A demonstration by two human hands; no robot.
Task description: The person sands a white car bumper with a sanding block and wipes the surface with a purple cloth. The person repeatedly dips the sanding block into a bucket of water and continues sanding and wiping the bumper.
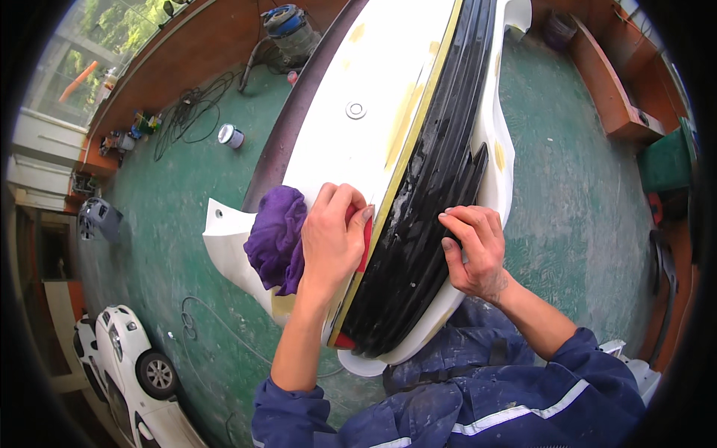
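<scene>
Edge work along the yellow tape (405, 153) seems in hand on the white bumper (321, 153), stretching from twelve to six o'clock. The left hand (334, 231) apparently grips a red piece (366, 250) narrowly; at its three o'clock the right hand (476, 252), thumb parted from fingers, is at the black trim (429, 164). Next calls for light, steady pressure.

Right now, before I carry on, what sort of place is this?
It looks like a car body workshop, judging by the large white-and-black bumper being worked on, the white car at lower left, and the drum-shaped vacuum in the background.
</scene>
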